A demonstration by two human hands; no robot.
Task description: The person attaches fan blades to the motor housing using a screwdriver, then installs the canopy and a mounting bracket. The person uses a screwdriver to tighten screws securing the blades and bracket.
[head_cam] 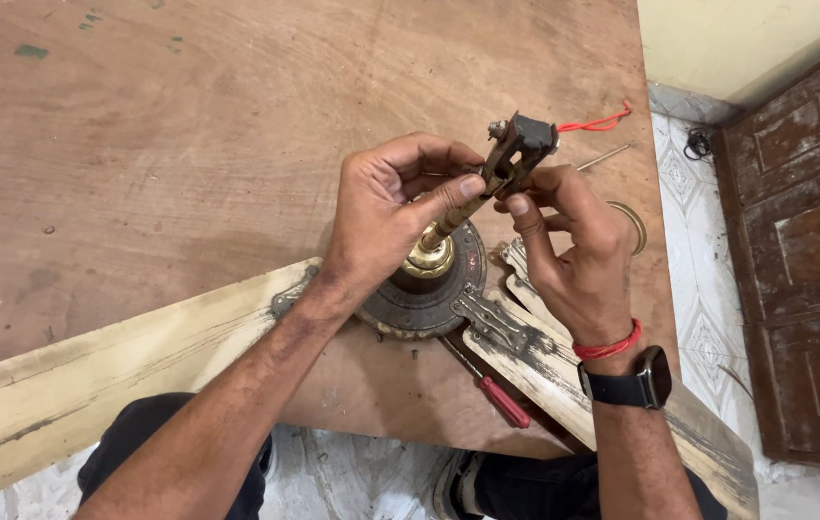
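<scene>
**Ceiling fan rod, both hands on it**

Ceiling fan motor (426, 294) sits near the front edge of the wooden tabletop (140, 144), hub up, with its brass downrod (448, 223) standing tilted toward the far right. Two pale, worn blades reach off the edge: one blade (92, 376) to my left, another blade (564, 371) under my right wrist.

My left hand (386, 207) is closed around the rod, thumb pressed along it, fingers curled behind. My right hand (573, 255) pinches the metal bracket (516, 144) at the rod's top between thumb and fingertips (remaining fingers loosely folded). A red wire (595, 123) trails out of the bracket toward the tabletop's far side.

Also noted: red-handled screwdriver (496, 390) lying partly under the right blade, at the tabletop's edge; a thin metal ring (633, 226) beyond my right hand; dark wooden door panels (800, 241) on the right.

Risks, as I judge them:
- Motor is close to the edge with blades overhanging; leaning on the rod could tip or slide it off.
- Wire could snag or pull loose if the bracket twists.
- Screwdriver could roll off if a blade shifts.
</scene>
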